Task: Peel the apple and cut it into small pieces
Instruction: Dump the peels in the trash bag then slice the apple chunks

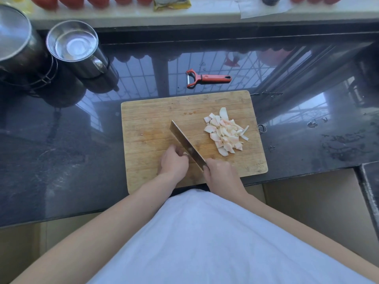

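peel: judged done, no skin seen on pieces; peeler (207,78) lying on counter (61,160) beyond board
cutting: mostly done, maybe last bit left
apple pieces (225,132): heap on right part of cutting board (147,111), pale flesh with pinkish tint, thin irregular slices, well apart from blade
cleaver (185,143): lies diagonal across board centre
right hand (220,171): wrapped round cleaver handle
left hand (174,160): fingers curled beside blade; anything under them hidden, cannot tell
remaining: confirm nothing uncut under left hand

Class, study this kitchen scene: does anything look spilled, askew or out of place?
Nothing serious: the apple pieces sit piled on the cutting board, peeler beside it. Only small wet smears mark the counter at right.
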Tool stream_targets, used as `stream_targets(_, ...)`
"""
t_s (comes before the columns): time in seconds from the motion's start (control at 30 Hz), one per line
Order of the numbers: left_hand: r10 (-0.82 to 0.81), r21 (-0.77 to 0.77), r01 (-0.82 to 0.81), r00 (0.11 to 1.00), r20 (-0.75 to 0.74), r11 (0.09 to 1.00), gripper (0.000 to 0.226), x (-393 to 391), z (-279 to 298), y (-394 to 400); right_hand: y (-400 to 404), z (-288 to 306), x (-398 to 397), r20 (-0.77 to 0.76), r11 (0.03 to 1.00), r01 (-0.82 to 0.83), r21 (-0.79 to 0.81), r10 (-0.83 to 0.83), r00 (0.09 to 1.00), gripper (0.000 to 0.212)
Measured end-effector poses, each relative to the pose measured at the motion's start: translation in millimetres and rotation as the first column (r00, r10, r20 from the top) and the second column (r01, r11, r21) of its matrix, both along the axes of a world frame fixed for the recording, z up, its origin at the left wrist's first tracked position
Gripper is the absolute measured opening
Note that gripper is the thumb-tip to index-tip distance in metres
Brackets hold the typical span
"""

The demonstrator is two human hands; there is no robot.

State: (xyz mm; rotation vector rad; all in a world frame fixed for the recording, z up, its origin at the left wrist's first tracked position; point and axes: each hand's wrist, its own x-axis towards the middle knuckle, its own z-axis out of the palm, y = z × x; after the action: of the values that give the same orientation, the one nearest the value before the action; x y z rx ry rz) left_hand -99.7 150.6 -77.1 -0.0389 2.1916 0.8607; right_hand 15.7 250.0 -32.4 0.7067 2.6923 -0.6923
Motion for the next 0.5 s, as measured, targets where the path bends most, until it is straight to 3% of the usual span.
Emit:
stream_targets(0.13,0.006,-0.015,-0.006,1.000,0.026,1.000,0.011,0,-1,-2,3,12,19,-0.006,1.000,-0.009,-0.009,0.009,1.000,0.022)
stream_targets(0.5,0.019,-0.008,-0.019,1.000,0.016,1.000,0.012,1,-3,0,4,17,41,0.211,0.994,-0.090,0.056,0.076,0.975,0.014)
